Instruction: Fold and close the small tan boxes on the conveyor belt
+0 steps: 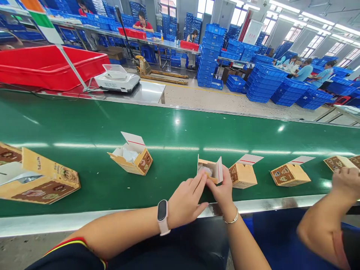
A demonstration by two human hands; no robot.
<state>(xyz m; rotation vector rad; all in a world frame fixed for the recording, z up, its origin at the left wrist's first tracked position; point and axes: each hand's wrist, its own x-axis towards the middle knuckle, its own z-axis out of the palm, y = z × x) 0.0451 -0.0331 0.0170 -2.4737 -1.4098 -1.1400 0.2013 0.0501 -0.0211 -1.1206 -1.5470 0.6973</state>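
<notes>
A small open cardboard box [216, 177], tan with a white inner flap, is between my hands at the near side of the green conveyor belt [168, 127]. My right hand [223, 192] grips the box from its right side. Stretched-out fingers of my left hand [187, 200] reach to the box's opening and touch a clear plastic bag [207, 170] inside; the left thumb is held apart. The fingertips partly hide the bag. Right beside the box stands another box [244, 175] with its flap raised.
An open box [140, 163] holding a plastic bag stands to the left, and larger-looking boxes [50, 183] lie at the far left. Another box [291, 174] is to the right, near a co-worker's hand [345, 183]. Beyond the belt are a white scale [118, 80] and a red bin [87, 62].
</notes>
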